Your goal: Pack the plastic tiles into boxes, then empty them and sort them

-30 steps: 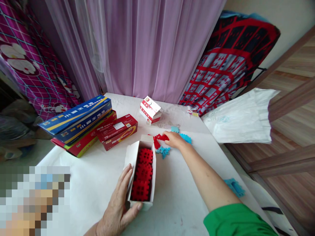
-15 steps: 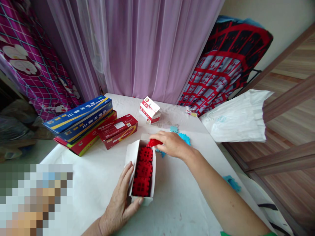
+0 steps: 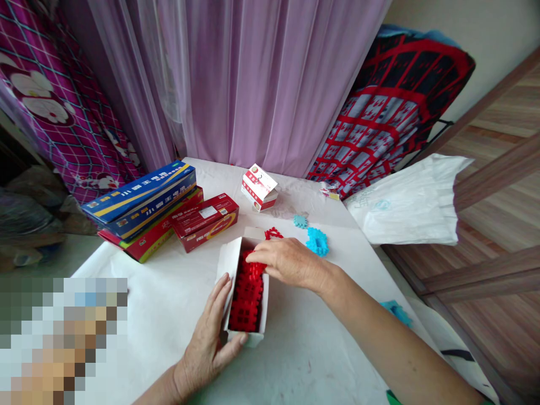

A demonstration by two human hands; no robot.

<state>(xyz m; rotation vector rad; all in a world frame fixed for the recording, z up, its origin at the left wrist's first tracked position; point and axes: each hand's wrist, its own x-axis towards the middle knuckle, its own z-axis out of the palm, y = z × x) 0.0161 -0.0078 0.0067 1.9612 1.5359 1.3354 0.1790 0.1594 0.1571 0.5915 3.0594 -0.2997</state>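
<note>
A narrow white cardboard box [image 3: 230, 256] stands with its top open, red plastic building pieces [image 3: 244, 304] packed inside. My left hand [image 3: 206, 334] steadies it at the near left corner, fingers along the side flap and thumb at the near end. Over the far part of the box, my right hand [image 3: 291, 262] pinches a red gear-edged piece [image 3: 254, 265]; its fingertips partly cover that piece. Just beyond the box lies a red triangular-looking piece [image 3: 274, 232], partly hidden by the right hand. Bright blue pieces [image 3: 317, 242] and a paler blue one [image 3: 300, 221] lie past the right wrist.
Stacked blue battery boxes [image 3: 143, 194] rest on a red and green box [image 3: 145, 247] at the left, beside a dark red box [image 3: 206, 222]. A small red-and-white box [image 3: 259, 188] sits further back. A white bag [image 3: 405, 202] and another blue piece [image 3: 396, 313] are at the right.
My right hand has come nearer and left, from the box's far right edge to the pieces inside. A red piece now lies on the table beyond the box. My left hand stays put.
</note>
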